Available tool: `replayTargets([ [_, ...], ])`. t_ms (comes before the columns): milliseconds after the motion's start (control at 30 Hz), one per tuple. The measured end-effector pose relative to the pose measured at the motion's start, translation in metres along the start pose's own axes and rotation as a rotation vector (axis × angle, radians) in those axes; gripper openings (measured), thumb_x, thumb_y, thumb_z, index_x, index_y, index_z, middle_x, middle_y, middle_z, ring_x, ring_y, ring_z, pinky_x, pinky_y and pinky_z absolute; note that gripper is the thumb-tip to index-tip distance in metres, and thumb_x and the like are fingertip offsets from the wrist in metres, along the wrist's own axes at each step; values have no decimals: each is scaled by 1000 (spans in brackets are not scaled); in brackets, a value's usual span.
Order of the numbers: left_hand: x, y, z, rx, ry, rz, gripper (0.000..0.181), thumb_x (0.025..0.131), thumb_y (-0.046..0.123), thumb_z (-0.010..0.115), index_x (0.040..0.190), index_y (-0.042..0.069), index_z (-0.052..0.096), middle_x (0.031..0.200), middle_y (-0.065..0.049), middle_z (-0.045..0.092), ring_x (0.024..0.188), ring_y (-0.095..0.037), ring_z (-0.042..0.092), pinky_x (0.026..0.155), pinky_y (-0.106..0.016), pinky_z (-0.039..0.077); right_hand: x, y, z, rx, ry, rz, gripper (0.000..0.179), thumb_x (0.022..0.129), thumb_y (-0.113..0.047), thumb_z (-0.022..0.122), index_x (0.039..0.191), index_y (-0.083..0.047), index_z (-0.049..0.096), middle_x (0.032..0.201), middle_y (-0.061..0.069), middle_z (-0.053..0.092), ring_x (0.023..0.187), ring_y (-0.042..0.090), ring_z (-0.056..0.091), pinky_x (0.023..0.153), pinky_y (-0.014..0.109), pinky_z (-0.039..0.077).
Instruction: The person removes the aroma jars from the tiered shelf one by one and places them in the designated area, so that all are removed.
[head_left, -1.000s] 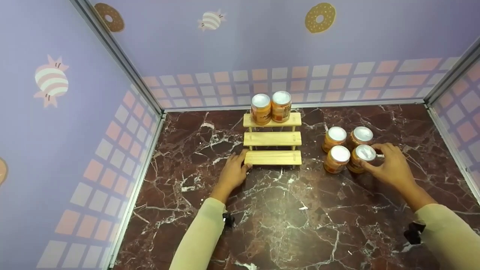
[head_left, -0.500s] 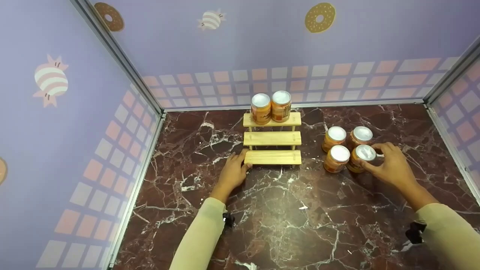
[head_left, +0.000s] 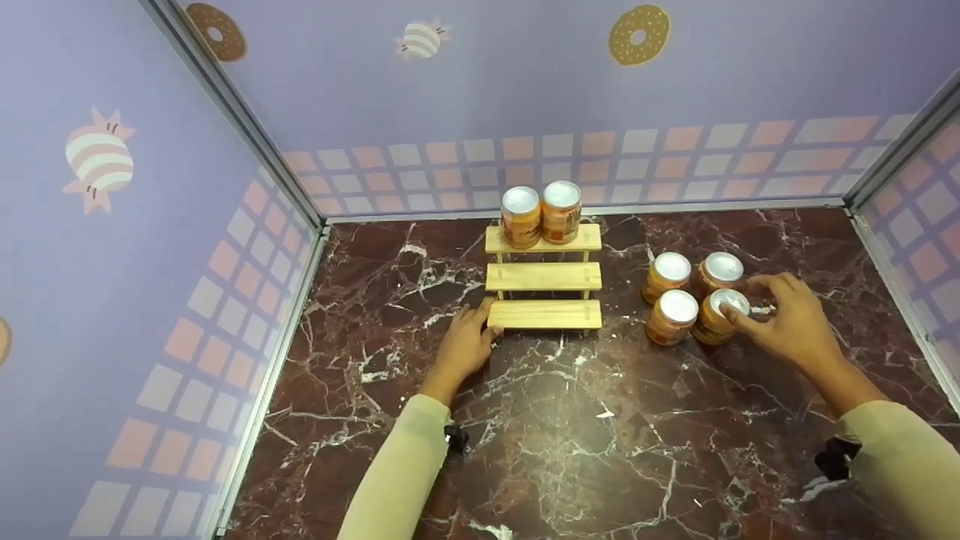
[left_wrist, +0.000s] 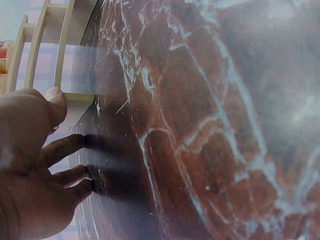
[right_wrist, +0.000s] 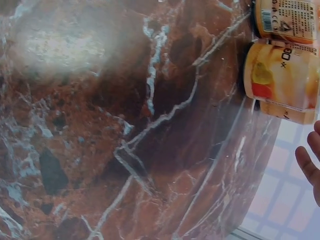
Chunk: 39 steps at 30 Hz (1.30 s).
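A three-step wooden display rack [head_left: 545, 277] stands near the back wall. My left hand [head_left: 461, 349] grips the left end of its lowest step, thumb at the front corner; the left wrist view shows other fingertips [left_wrist: 75, 142] down at the tabletop. Two fruit cans with silver lids [head_left: 521, 217] stand side by side on the top step. Right of the rack, several like cans form a tight upright cluster. My right hand [head_left: 791, 322] is at the front right can [head_left: 718, 322], thumb over its lid and fingers spread apart from its side.
The cluster's other cans are the front left can [head_left: 670, 322], the back left can [head_left: 666, 281] and the back right can [head_left: 720, 271]. Lilac printed walls [head_left: 525, 75] enclose the dark marbled tabletop [head_left: 555, 435] at the back and sides.
My right hand has loosened: its fingers have moved off the side of the front right can, slightly to the right and up. My left hand, the rack and the cans stay put.
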<state>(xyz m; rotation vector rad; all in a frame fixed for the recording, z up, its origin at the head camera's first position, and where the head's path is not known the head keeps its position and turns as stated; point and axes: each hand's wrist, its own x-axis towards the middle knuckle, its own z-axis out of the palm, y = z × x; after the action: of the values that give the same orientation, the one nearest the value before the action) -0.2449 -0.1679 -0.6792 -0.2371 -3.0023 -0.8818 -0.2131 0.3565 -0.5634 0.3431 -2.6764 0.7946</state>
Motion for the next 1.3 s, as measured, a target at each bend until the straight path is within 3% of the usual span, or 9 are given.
replayTargets([
  [733,-1,2,-1,-28,28,31,64,107,37,70,166,21,50,149,-24,69,156,-55,47,130,-67,41,35,-42,-4,-1,-10,-39,62,95,-32,87,137,7,65,120,27,64,104,44,58,85,63,48],
  [1033,0,0,0,1,11,17,66,109,40,69,169,23,47,152,-23,67,158,-53,45,130,-67,40,50,-60,3,-21,-66,-69,66,96,-34,87,143,4,62,132,27,62,125,50,58,102,74,51],
  [1300,-1,1,-1,-15,29,31,67,108,41,69,168,20,48,150,-26,68,156,-55,47,128,-68,42,65,-79,12,-38,-134,-77,72,96,-39,85,149,2,58,137,26,60,127,49,57,103,75,54],
])
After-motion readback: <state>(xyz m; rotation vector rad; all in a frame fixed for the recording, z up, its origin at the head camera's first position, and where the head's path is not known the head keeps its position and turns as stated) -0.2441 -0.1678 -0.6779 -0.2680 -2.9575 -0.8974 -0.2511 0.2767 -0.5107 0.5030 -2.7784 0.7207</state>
